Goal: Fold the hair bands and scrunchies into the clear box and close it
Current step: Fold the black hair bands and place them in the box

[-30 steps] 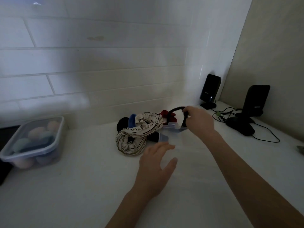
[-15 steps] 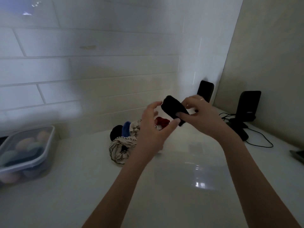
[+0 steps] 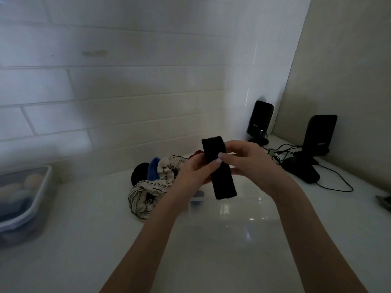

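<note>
A flat black hair band [image 3: 220,170] is held up over the counter, pinched near its middle by both my left hand [image 3: 193,172] and my right hand [image 3: 250,163]. Its lower end hangs free. Behind my left hand lies a pile: a cream striped scrunchie [image 3: 148,191], a blue one [image 3: 154,169], a black one [image 3: 139,173] and a red one [image 3: 195,154], mostly hidden. The clear box [image 3: 239,210] sits on the counter below my hands, faint, with glints on its plastic and a blue clip at its left side.
A lidded plastic tub [image 3: 23,199] with pastel round items stands at the far left edge. Two black speakers [image 3: 259,121] [image 3: 317,138] and their cables [image 3: 334,180] occupy the back right corner. A tiled wall runs close behind the pile.
My right hand lifted the black hair band off the pile and my left hand came up to join it. The band, bunched half a second ago, now hangs stretched out long.
</note>
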`<action>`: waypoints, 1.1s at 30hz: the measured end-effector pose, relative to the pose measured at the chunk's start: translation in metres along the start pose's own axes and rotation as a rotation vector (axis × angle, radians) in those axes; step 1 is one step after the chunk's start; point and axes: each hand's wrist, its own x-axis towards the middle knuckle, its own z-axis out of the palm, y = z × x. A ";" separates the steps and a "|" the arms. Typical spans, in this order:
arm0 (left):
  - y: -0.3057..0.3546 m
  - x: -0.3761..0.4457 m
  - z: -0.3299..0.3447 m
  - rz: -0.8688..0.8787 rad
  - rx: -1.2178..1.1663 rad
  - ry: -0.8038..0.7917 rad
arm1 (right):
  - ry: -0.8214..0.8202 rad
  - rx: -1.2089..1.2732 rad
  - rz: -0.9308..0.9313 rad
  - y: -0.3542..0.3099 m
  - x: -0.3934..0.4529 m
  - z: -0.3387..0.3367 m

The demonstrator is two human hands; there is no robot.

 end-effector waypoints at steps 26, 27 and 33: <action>-0.002 -0.013 -0.001 0.057 0.077 -0.114 | 0.050 -0.128 -0.014 0.003 0.002 0.011; -0.001 -0.013 0.000 0.039 0.043 -0.130 | 0.066 -0.131 -0.013 0.004 0.003 0.010; 0.000 -0.011 -0.003 -0.027 -0.079 -0.106 | 0.031 -0.118 -0.038 0.005 0.002 0.007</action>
